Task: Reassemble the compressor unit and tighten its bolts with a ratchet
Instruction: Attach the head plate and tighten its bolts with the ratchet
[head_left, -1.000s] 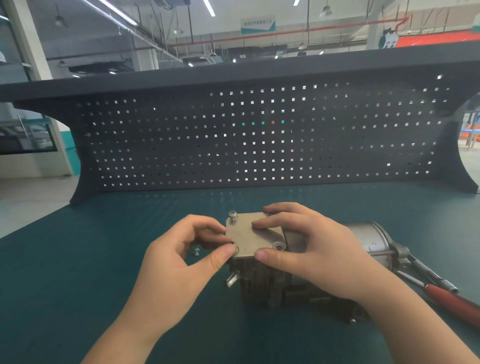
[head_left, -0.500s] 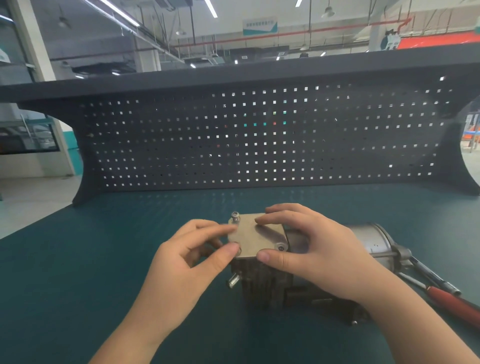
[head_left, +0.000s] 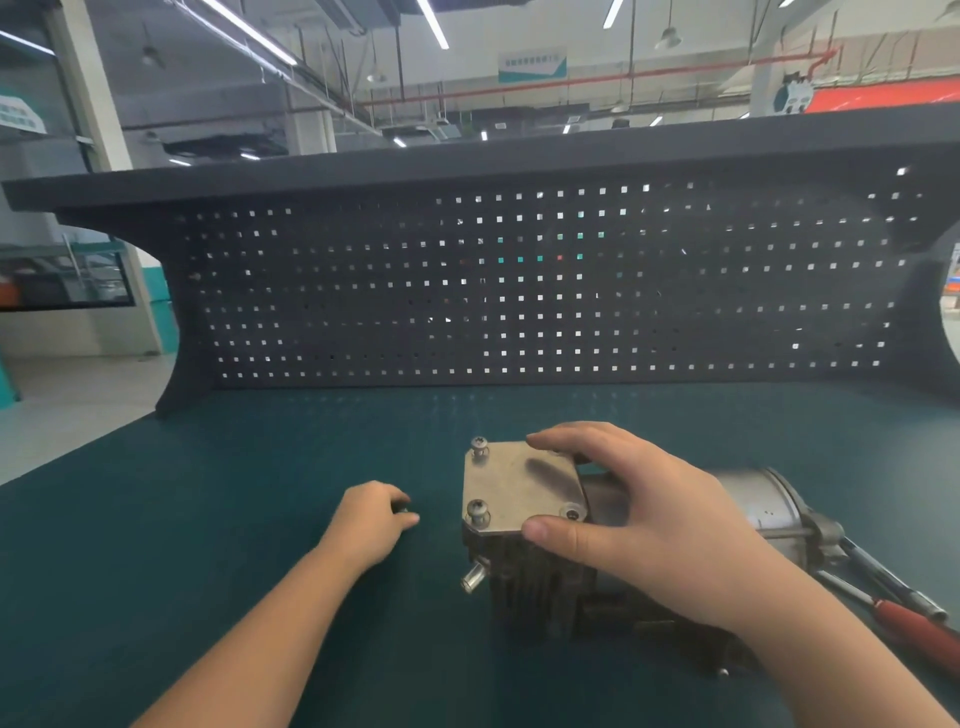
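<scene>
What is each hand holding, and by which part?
The right hand grips the cover plate by its near and far edges. The left hand pinches a small dark part, likely a bolt, at its fingertips.

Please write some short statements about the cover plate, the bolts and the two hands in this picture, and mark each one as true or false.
1. The right hand holds the cover plate on the compressor. True.
2. The left hand rests on the cover plate. False: it is on the green table, left of the plate, pinching a small dark part.
3. Two bolts stand raised on the plate's left side. True: far bolt, near bolt.
4. A ratchet is held in the right hand. False: the red-handled tool lies on the table to the right.
</scene>
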